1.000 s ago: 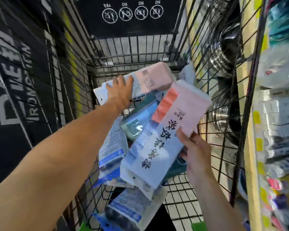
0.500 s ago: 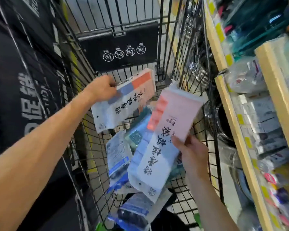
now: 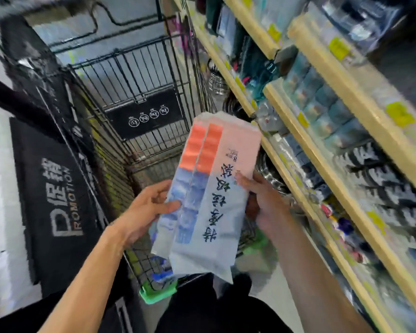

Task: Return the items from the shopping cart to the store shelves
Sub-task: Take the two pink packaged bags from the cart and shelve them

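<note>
Packets point(image 3: 209, 200), two alike, overlap above the shopping cart point(image 3: 139, 75); my left hand point(image 3: 145, 207) and right hand point(image 3: 265, 203) pinch opposite edges, probably squaring them for the store shelves point(image 3: 327, 162).

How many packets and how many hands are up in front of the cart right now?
Packets: 2, the front packet overlapping the back packet, both with orange, blue and pink print
Hands: 2, the left hand and the right hand, each holding the pair
Total: 4
</note>
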